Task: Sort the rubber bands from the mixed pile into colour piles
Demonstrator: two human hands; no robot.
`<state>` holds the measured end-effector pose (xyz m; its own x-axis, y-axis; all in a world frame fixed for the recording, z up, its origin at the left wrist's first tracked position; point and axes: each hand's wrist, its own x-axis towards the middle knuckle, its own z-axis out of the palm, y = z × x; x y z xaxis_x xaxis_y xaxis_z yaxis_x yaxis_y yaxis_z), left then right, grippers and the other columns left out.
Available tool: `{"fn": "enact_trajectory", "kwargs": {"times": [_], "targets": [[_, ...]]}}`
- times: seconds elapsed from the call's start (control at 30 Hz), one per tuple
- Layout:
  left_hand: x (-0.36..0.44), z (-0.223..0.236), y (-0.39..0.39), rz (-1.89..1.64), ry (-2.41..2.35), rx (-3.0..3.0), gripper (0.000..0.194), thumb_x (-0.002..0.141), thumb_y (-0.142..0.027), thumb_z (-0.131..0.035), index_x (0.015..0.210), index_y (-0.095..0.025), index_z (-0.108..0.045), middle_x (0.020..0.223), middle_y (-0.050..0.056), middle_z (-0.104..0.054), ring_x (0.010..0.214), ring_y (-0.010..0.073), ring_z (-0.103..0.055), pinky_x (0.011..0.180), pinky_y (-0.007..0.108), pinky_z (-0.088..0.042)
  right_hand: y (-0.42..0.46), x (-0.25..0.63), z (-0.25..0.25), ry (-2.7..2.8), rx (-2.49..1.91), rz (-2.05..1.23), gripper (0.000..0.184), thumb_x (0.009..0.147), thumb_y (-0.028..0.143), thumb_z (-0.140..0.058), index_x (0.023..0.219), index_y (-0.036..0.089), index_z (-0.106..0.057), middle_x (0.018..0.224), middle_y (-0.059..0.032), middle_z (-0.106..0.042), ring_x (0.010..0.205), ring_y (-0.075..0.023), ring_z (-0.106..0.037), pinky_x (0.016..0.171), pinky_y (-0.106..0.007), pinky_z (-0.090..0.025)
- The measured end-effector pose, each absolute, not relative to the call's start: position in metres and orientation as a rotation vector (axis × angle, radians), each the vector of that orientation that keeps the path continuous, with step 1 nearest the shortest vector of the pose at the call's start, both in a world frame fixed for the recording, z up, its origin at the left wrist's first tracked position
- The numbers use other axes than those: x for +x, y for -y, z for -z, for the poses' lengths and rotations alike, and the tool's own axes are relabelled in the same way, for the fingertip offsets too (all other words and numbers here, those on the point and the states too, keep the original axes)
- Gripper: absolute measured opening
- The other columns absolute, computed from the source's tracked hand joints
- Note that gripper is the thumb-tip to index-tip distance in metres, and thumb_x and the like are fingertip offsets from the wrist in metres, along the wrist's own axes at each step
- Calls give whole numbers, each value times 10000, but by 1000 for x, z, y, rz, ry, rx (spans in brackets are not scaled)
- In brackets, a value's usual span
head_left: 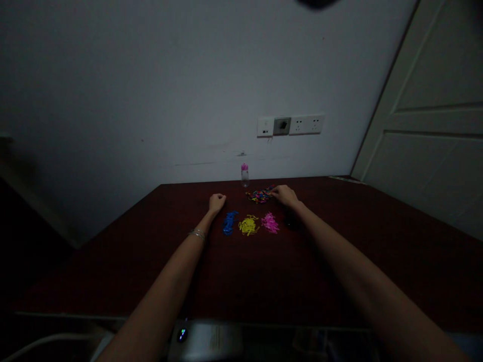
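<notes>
My left hand [217,202] rests on the table, its fingers curled closed, and nothing shows in them. Just in front of it on the right lies a pile of small blue strips [228,223]. My right hand [285,195] reaches to the right edge of a mixed heap of small coloured pieces [258,195], fingertips pinched together; what is between them is too small to make out. Between my arms sit a pile of yellow strips [248,225] and a pile of pink strips [270,222]. A dark pile [290,221] beside my right forearm is hard to see.
A clear bottle with a pink top [245,176] stands behind the mixed heap, near the wall. The dark red table [241,281] reaches back to the wall, which carries sockets [305,124]. A pale door [433,120] stands on the right. Below the table's front edge lies a device with a lit display [182,335].
</notes>
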<state>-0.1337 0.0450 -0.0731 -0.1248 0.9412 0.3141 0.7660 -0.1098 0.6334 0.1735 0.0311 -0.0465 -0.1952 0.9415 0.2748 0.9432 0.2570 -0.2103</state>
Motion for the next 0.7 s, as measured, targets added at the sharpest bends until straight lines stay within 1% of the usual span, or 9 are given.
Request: {"fn": "enact_trajectory", "kwargs": {"times": [0.1, 0.33, 0.5, 0.6, 0.7], "targets": [[-135, 75, -47, -1052, -1912, 1896, 280, 772, -250, -463, 817, -105, -698, 818, 89, -690, 766, 160, -606, 671, 207, -405, -29, 177, 47, 2135, -1726, 36, 310, 844, 395, -470, 1028, 248, -671, 1053, -66, -667, 989, -224, -587, 784, -284, -444], [-136, 79, -52, -1083, -1917, 1909, 274, 766, -251, -470, 783, -101, -699, 777, 81, -685, 743, 160, -603, 663, 209, -402, -30, 184, 51, 2043, -1648, -71, 301, 822, 346, -480, 980, 214, -699, 1002, -69, -687, 925, -207, -613, 760, -249, -440], [-136, 81, -54, -1094, -1918, 1909, 267, 767, -243, -472, 760, -106, -700, 760, 74, -684, 722, 156, -598, 654, 211, -399, -31, 193, 56, 1974, -1465, -252, 295, 782, 258, -474, 877, 142, -728, 866, -48, -707, 814, -200, -627, 717, -241, -445], [-136, 81, -55, -1086, -1924, 1904, 259, 763, -243, -479, 768, -110, -702, 764, 71, -685, 726, 157, -598, 652, 210, -400, -24, 196, 56, 1902, -1404, -384, 273, 744, 259, -509, 825, 125, -733, 781, -36, -700, 760, -194, -616, 688, -253, -451], [-136, 80, -54, -1077, -1926, 1912, 259, 761, -237, -482, 784, -106, -704, 777, 74, -687, 739, 159, -600, 656, 209, -400, -12, 195, 55, 1861, -1323, -559, 263, 705, 290, -572, 823, 116, -730, 730, -39, -688, 687, -167, -590, 628, -247, -450]]}}
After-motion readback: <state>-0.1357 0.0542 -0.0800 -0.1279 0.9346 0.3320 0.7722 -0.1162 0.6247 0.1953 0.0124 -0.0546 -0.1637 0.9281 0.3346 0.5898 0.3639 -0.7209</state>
